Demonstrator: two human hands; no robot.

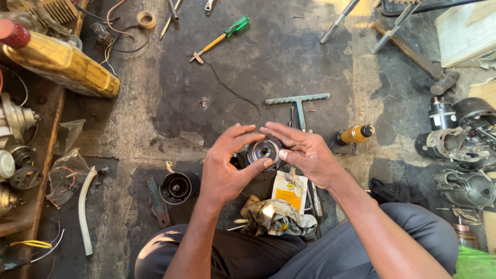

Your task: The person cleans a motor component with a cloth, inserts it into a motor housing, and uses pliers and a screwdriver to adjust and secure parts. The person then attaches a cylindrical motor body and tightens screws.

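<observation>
The metal hub (pixel 265 151) sits between our two hands above the stained floor (pixel 268 62). Our left hand (pixel 225 168) grips its left edge with thumb and fingers; our right hand (pixel 305 152) pinches its right side. Just below lie a rag (pixel 279 217) and a yellow packet (pixel 290 190). Left stands a dark cup (pixel 176 188). Behind, a T-wrench (pixel 298 101), then a green screwdriver (pixel 222 36).

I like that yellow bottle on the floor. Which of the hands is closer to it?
The right hand. It sits just left of the small yellow bottle. The left hand is farther away, on the other side of the round metal part both hands hold.
</observation>
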